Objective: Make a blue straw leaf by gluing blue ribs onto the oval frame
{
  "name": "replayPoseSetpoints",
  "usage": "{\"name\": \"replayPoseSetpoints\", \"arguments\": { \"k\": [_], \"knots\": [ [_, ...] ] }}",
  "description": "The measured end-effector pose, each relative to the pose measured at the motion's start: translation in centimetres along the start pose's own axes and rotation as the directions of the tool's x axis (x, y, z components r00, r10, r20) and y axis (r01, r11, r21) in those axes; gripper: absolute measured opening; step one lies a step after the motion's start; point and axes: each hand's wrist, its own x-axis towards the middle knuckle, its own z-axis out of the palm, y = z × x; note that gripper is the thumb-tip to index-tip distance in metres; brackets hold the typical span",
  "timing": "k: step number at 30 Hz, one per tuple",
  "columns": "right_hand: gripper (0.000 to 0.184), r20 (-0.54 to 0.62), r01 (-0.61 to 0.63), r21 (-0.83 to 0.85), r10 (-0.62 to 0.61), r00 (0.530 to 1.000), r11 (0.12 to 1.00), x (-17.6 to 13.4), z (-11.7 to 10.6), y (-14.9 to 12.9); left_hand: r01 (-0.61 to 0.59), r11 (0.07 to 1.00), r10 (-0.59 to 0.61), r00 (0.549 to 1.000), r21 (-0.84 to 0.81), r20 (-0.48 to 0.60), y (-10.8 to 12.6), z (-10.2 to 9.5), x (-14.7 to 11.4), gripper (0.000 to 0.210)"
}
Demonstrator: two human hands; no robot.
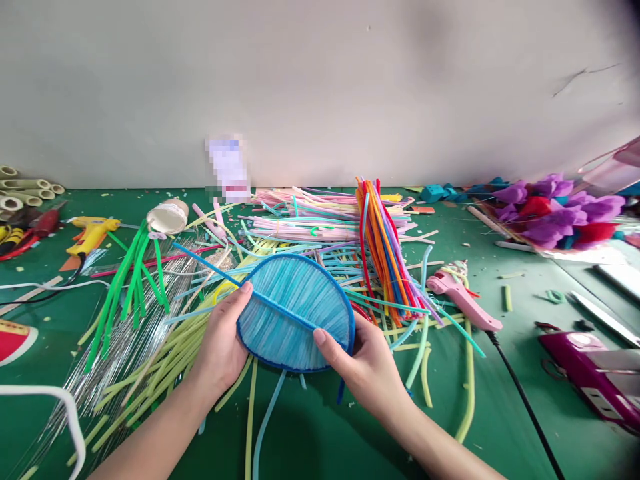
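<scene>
Between my hands is a blue oval fan-like panel (295, 287), streaked in light and darker blue, with a dark blue fuzzy rim. A blue pipe cleaner (280, 308) lies slantwise across its face, and its upper left end sticks out past the rim. My left hand (227, 333) grips the panel's left edge, thumb on the pipe cleaner. At the right edge, my right hand (363, 353) presses its thumb near the pipe cleaner's lower end, fingers behind the panel. A dark blue end (341, 391) pokes out below that hand.
Yellow-green pipe cleaners (165, 367) and silvery wires (120, 327) spread to the left. Behind stands a multicoloured pipe cleaner bundle (387, 253). A yellow glue gun (93, 235) lies left; a pink corded tool (465, 300), purple flowers (555, 207) and a magenta device (590, 367) lie right.
</scene>
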Motion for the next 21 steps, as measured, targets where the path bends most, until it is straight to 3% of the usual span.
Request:
{"name": "replayPoseSetpoints", "arguments": {
  "k": [8, 14, 21],
  "knots": [
    [0.037, 0.052, -0.025, 0.069, 0.022, 0.998, 0.997, 0.08, -0.31, -0.09, -0.013, 1.000, 0.012, 0.999, -0.027, -0.033, -0.08, -0.31, 0.47, 0.038],
    [0.041, 0.022, -0.069, 0.083, 0.067, 0.997, 0.994, 0.16, -0.73, -0.46, -0.033, 0.999, 0.031, 0.998, -0.026, -0.054, 0.15, -0.37, 0.51, 0.040],
    [0.041, 0.017, -0.060, 0.108, 0.059, 0.998, 0.992, 0.24, -0.40, -0.39, -0.027, 1.000, 0.027, 0.994, 0.002, 0.103, 0.18, -0.41, -0.31, 0.059]
  ]
}}
